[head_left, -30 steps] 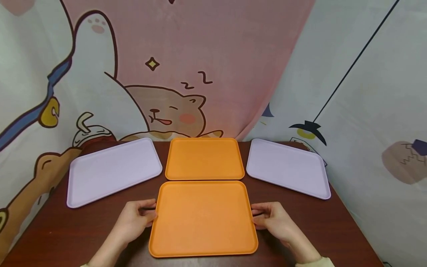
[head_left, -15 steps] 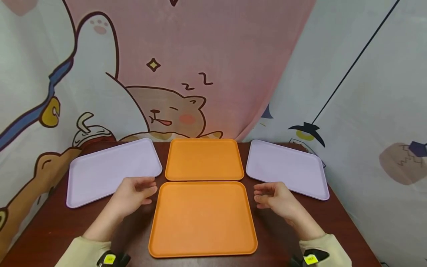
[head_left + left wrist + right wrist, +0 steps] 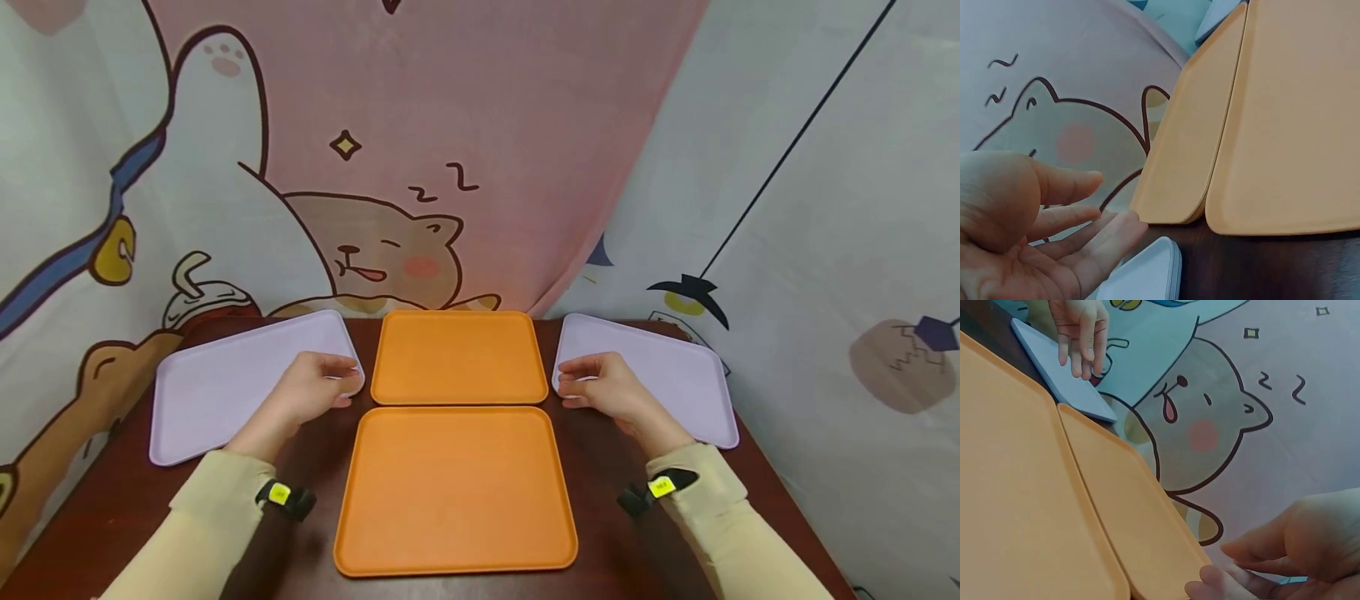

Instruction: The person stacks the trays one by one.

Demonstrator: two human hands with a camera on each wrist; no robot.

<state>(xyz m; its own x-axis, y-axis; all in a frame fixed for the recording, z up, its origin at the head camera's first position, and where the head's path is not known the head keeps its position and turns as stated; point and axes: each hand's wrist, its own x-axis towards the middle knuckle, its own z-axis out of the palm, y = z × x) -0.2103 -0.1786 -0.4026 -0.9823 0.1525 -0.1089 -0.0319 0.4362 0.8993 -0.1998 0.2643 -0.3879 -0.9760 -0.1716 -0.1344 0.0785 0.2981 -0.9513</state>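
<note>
While both hands (image 3: 311,387) hover open, the far orange tray (image 3: 459,357) lies crosswise.

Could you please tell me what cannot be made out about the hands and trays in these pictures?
- Head view: left hand covers the left lilac plastic tray corner; contact unclear.
- Head view: right hand hides the right lilac plastic tray edge.
- Right wrist view: near orange rectangular tray cut off by the frame.
</note>
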